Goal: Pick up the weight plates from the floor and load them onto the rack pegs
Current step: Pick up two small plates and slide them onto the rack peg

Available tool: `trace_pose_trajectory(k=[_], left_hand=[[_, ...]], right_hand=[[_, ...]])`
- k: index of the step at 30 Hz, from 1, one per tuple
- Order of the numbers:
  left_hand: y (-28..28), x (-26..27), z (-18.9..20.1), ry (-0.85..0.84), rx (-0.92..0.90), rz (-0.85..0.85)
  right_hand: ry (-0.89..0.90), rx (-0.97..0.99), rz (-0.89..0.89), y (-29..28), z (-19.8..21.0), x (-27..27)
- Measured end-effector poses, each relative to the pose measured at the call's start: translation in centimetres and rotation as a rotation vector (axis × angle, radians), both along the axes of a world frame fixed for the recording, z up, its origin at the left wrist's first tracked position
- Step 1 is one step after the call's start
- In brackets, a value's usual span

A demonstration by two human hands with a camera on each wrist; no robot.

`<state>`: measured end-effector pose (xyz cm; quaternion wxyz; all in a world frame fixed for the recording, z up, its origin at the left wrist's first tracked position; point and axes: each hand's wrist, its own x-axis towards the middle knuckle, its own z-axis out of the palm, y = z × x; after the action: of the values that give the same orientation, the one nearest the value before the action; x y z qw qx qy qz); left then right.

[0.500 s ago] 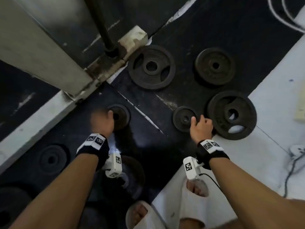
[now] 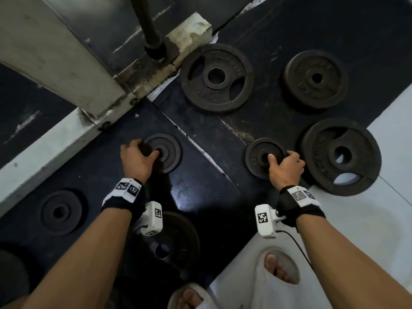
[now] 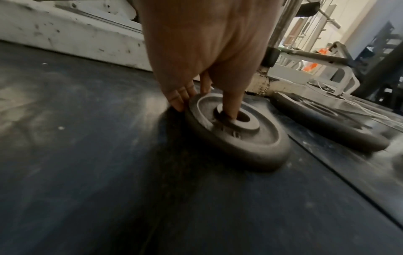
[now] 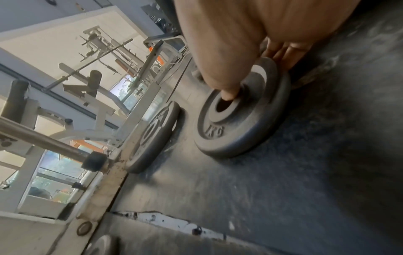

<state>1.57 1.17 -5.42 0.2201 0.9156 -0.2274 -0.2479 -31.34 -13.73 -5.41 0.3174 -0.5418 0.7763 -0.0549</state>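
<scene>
Two small dark iron weight plates lie on the black rubber floor. My left hand (image 2: 142, 152) pinches the left small plate (image 2: 169, 157): thumb in the centre hole, fingers round its near rim; in the left wrist view that plate (image 3: 250, 138) tilts up at the gripped edge. My right hand (image 2: 281, 160) pinches the right small plate (image 2: 256, 159) the same way, thumb in the hole, fingers behind the rim; the right wrist view shows this plate (image 4: 240, 124) marked "KG". The rack's dark peg (image 2: 147, 25) rises from the white frame base (image 2: 66, 63) above.
Larger plates lie nearby: a three-hole plate (image 2: 216, 78), a solid plate (image 2: 316, 79), another holed plate (image 2: 341, 156) half on the white tile. A small plate (image 2: 59, 211) and a bigger one (image 2: 176, 244) lie near my sandalled feet (image 2: 278, 268).
Both hands have closed in on the small plates: the left moved right onto its plate, the right slid its thumb into the hole. The head camera has dropped closer to the floor.
</scene>
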Motion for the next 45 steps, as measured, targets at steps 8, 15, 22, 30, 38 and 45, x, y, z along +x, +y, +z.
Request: trace_pose_trajectory(k=[8,15,22,30,38,45], left_hand=[[1.2,-0.8,1.5,0.294,-0.187,0.089],[1.0,-5.2,1.5,0.143,-0.347,0.432],[1.8,-4.9,8.2,0.086,-0.392,0.435],[2.5,-2.0,37.0,-0.096,-0.610,0.480],[6.4,1.8,72.1,-0.345,-0.801,0.411],[12.2,3.2,92.6,-0.550,-0.899,0.449]], right_hand=[[-0.238,-0.048,0.085,-0.5,1.1,0.7],[-0.264,-0.154,0.108,1.5,2.0,5.1],[-0.363,-0.151,0.247,2.6,8.9,8.3],[-0.524,-0.225,0.408,1.5,36.5,12.4],[-0.679,-0.485,0.651,3.6,69.5,17.5],[-0.886,-0.669,0.778,7.5,88.5,22.7]])
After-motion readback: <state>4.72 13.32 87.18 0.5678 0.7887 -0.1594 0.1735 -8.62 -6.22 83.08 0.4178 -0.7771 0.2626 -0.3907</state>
